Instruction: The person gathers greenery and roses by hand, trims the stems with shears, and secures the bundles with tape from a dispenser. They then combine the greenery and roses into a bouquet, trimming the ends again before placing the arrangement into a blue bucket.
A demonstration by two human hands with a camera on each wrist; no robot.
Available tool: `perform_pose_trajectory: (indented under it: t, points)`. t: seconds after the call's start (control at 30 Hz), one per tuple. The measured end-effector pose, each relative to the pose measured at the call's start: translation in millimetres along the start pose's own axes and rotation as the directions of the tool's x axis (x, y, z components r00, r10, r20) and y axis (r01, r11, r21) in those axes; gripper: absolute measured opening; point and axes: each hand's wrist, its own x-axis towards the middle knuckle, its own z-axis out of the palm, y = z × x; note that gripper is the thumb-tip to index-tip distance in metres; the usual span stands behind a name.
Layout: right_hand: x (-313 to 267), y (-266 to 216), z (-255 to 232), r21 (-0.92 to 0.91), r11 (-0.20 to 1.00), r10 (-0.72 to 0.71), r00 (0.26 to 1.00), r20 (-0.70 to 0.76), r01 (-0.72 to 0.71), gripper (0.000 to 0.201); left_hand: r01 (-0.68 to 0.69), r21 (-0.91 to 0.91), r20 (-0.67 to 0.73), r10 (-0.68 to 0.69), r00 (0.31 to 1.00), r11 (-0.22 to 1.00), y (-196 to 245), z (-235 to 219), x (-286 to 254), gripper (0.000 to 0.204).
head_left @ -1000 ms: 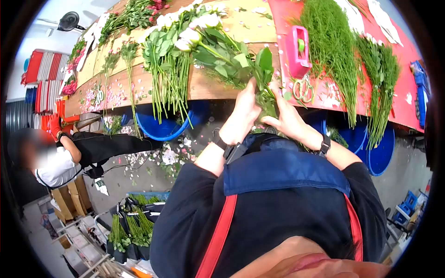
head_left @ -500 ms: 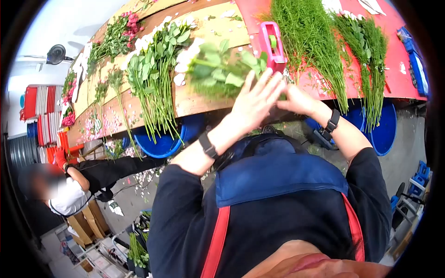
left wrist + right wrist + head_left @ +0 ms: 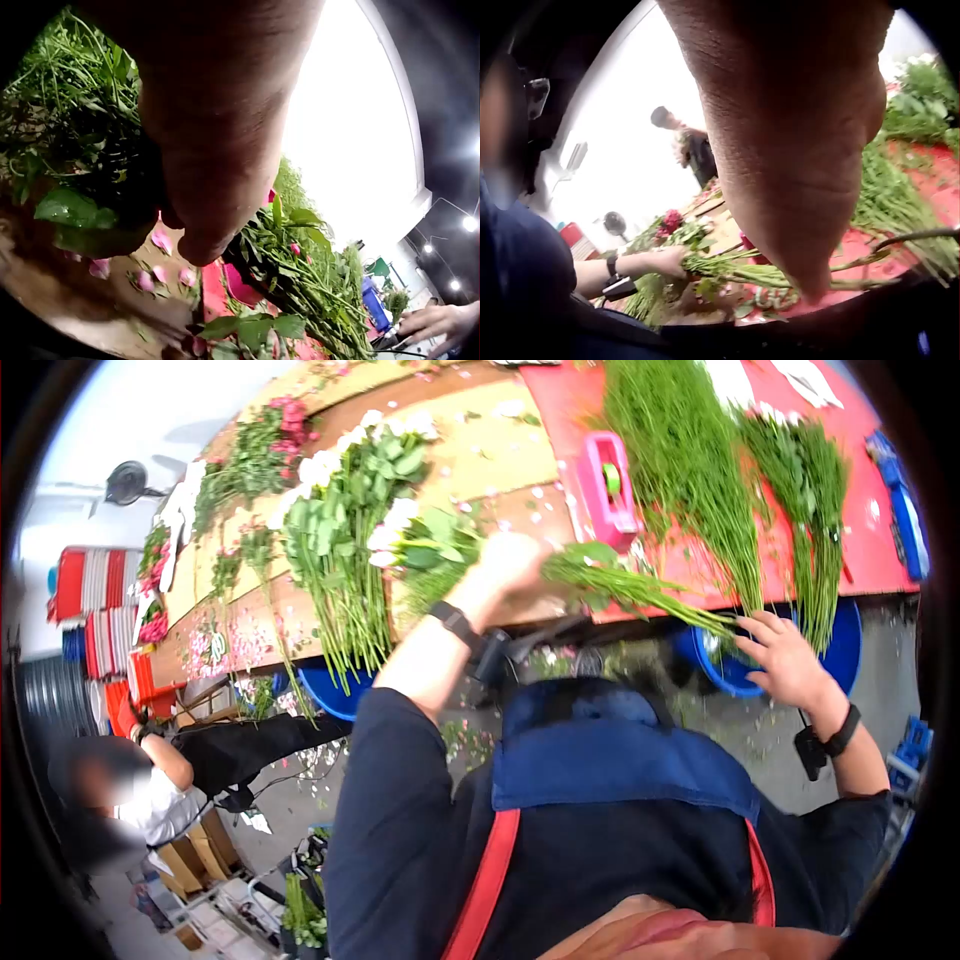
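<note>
My left hand [image 3: 515,570] grips a bunch of white roses and greenery [image 3: 640,590] around its stems, low over the table's front edge. White blooms [image 3: 400,525] point left and the stems run out to the right. At the stem ends is my right hand [image 3: 790,660], fingers spread and fingertips right at the tips of the stems. In the right wrist view the stems [image 3: 735,270] pass behind that hand. A pink tape dispenser [image 3: 610,490] stands just beyond the bunch. Scissors [image 3: 776,298] lie beneath the stems in the right wrist view.
Another bunch of white roses [image 3: 340,540] lies left of mine. Feathery greenery [image 3: 680,470] and a leafy bunch [image 3: 800,500] lie on the red table cover [image 3: 870,550]. Blue buckets [image 3: 850,630] stand below the edge. Another person [image 3: 165,800] is at the left.
Both hands were together at the bunch. The bunch has swung round so its stems point right. My right hand has moved away right to the stem ends, while the left holds on.
</note>
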Motion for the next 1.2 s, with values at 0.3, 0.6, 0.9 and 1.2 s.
perform_pose_trajectory:
  t: [0.3, 0.6, 0.9, 1.2]
  points:
    - [-119, 68, 55, 0.062, 0.97, 0.211, 0.944, 0.255, -0.234, 0.02, 0.028, 0.038, 0.122, -0.032, 0.992, 0.999, -30, -11, -4, 0.034]
    - [-9, 3, 38, 0.259, 0.958, 0.205, 0.923, -0.325, -0.121, 0.017, 0.082, -0.004, 0.094, -0.081, 0.992, 0.997, 36, -23, 18, 0.028]
    - [160, -21, 41, 0.302, 0.952, 0.224, 0.766, -0.602, -0.042, 0.018, -0.014, -0.07, -0.007, 0.013, 1.0, 0.997, 103, -9, 39, 0.019]
    - [153, 42, 29, 0.104, 0.867, 0.465, 0.717, -0.52, -0.487, 0.036, 0.11, -0.183, 0.186, -0.076, 0.98, 0.977, 96, 1, 46, 0.024]
